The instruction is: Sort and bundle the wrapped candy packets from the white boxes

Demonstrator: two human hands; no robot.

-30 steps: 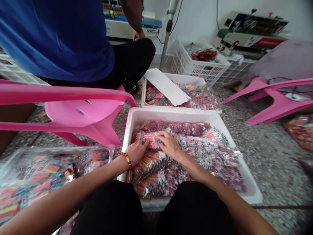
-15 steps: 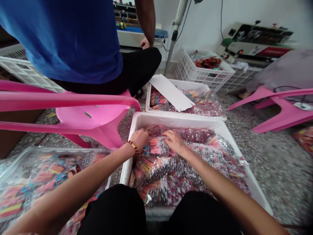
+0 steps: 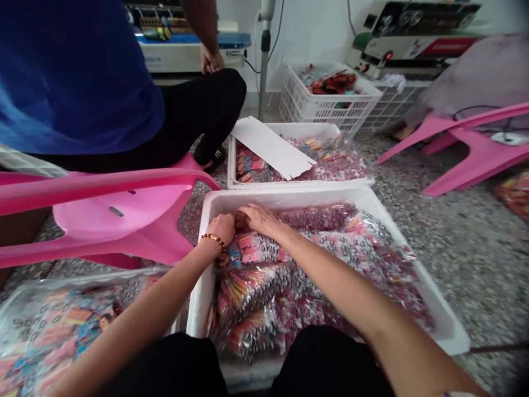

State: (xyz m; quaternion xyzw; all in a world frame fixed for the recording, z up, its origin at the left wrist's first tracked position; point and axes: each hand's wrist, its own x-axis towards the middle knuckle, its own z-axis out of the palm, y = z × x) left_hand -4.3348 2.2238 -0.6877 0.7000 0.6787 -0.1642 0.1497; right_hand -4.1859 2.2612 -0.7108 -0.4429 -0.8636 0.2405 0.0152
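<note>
My left hand, with a beaded bracelet at the wrist, is closed at the far left corner of a white foam box. Its curled fingers grip the end of a clear plastic packet. Beside it my right hand reaches over from the right, fingers stretched out and resting on the same packet, the tips close to the left hand. Rows of clear plastic packets with pink, yellow and blue contents and shiny round silver parts fill the box.
Behind stands another white box of packets with a white card strip across it. A tub of packets is at lower left. Pink chairs flank the space. A co-worker in blue sits at left; a white crate stands behind.
My right hand has moved left along the back row to join my left hand at the box corner. My view has shifted a little to the right.
</note>
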